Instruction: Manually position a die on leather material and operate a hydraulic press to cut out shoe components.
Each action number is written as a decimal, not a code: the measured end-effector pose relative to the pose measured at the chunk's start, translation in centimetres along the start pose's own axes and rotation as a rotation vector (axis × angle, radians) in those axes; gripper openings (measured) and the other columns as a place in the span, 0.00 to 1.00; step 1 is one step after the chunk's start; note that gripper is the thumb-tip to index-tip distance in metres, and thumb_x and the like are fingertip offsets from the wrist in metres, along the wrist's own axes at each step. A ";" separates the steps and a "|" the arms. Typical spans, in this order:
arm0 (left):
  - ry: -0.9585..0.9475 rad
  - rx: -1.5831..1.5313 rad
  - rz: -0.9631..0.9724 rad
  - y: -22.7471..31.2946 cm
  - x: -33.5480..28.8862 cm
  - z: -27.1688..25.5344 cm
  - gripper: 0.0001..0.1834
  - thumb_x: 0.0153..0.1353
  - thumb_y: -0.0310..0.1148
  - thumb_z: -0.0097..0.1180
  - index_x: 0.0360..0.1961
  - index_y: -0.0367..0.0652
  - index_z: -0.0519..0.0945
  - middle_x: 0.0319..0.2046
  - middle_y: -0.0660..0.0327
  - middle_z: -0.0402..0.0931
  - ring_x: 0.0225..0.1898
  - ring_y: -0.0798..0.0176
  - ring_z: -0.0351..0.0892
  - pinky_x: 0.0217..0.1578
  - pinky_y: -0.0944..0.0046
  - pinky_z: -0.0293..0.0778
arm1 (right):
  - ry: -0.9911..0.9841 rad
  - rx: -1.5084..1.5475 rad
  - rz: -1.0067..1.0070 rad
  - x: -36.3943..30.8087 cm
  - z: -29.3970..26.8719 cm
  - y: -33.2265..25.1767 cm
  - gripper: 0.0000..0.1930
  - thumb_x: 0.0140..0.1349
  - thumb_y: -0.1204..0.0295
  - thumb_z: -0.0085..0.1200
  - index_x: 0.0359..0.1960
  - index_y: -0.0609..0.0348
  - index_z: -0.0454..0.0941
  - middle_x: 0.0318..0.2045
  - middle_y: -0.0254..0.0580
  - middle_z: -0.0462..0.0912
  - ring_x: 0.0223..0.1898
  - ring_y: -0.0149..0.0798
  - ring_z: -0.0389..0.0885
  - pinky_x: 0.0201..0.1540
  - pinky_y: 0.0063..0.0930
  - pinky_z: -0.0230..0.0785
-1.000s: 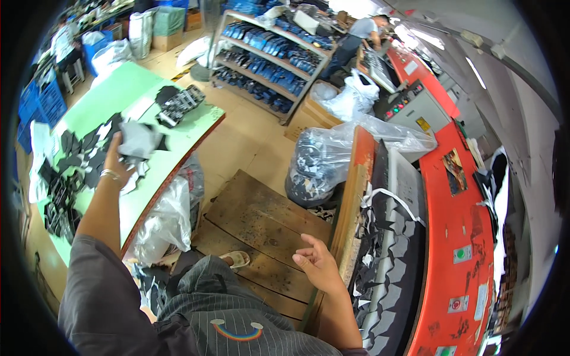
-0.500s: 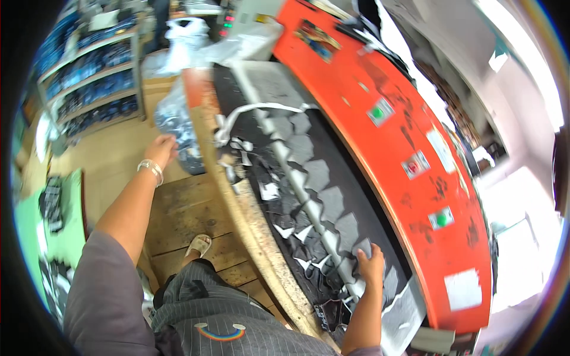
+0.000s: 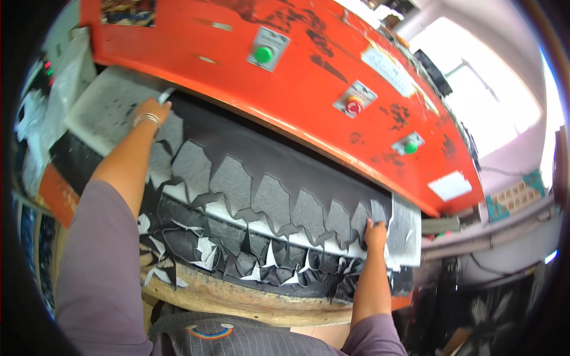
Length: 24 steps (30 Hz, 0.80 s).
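Note:
A black sheet [image 3: 261, 155] with a deeply notched front edge lies on a pale grey cutting board [image 3: 98, 110], beneath the front of a red press [image 3: 219, 56]. My left hand [image 3: 153, 111] is closed at the sheet's far left end, beside a small white strip; its fingertips are partly hidden. At the right end, my right hand [image 3: 375, 233] pinches the sheet's edge between thumb and fingers. Limp, wavy points of the sheet hang over the board's front edge. Below them lie crumpled black scraps [image 3: 237, 258] with white undersides.
On the press front sit two green buttons [image 3: 263, 54] and a red stop button [image 3: 353, 107]. A worn wooden edge [image 3: 237, 302] runs between me and the scraps. Clear plastic bags [image 3: 53, 127] hang at the far left.
My view has swung so the press lies across it. My left hand has come from mid-air beside the bench to the sheet's left end. My right hand stays by the right end.

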<state>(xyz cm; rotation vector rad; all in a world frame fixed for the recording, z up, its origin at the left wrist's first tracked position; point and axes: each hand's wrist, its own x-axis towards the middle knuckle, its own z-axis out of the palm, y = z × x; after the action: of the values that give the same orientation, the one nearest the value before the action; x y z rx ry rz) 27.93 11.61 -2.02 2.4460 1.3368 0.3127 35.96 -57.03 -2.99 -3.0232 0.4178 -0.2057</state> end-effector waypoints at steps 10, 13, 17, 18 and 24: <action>-0.058 0.183 0.141 1.0 4.1 1.7 0.23 0.66 0.50 0.43 0.44 0.43 0.80 0.48 0.50 0.78 0.50 0.45 0.76 0.47 0.50 0.73 | 0.039 -0.310 -0.149 0.2 1.2 -2.6 0.19 0.67 0.62 0.40 0.58 0.42 0.72 0.37 0.55 0.83 0.40 0.59 0.81 0.44 0.49 0.72; -0.065 0.181 0.279 -1.3 4.4 1.5 0.22 0.67 0.49 0.42 0.41 0.42 0.80 0.45 0.49 0.78 0.48 0.43 0.76 0.46 0.48 0.73 | 0.032 -0.329 -0.127 -1.3 1.4 -2.4 0.19 0.66 0.64 0.40 0.59 0.36 0.71 0.37 0.55 0.83 0.41 0.57 0.80 0.46 0.48 0.72; -0.104 0.237 0.283 -3.0 2.8 1.6 0.22 0.67 0.48 0.40 0.41 0.41 0.80 0.44 0.47 0.78 0.47 0.42 0.76 0.46 0.47 0.72 | 0.063 -0.321 -0.230 -3.7 1.1 2.6 0.20 0.65 0.67 0.42 0.59 0.40 0.70 0.33 0.59 0.82 0.35 0.60 0.80 0.42 0.49 0.72; -0.108 0.229 0.303 -4.0 2.8 1.6 0.22 0.68 0.48 0.40 0.41 0.41 0.79 0.44 0.47 0.78 0.46 0.42 0.76 0.46 0.46 0.71 | -0.020 -0.283 -0.233 -4.1 0.8 3.6 0.21 0.64 0.68 0.42 0.60 0.44 0.69 0.32 0.61 0.81 0.33 0.62 0.80 0.41 0.50 0.72; -0.076 0.234 0.275 -6.9 0.6 -0.6 0.23 0.68 0.49 0.39 0.40 0.40 0.79 0.42 0.47 0.78 0.46 0.41 0.75 0.45 0.45 0.70 | -0.174 -0.196 -0.123 -6.4 -1.4 9.5 0.23 0.64 0.70 0.42 0.61 0.60 0.64 0.35 0.64 0.81 0.35 0.62 0.79 0.40 0.51 0.70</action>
<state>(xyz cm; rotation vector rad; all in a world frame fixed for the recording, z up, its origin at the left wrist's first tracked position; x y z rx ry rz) 22.69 15.66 -4.15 2.8115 1.0563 0.1316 27.11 -64.50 -3.29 -3.2256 0.2505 0.0968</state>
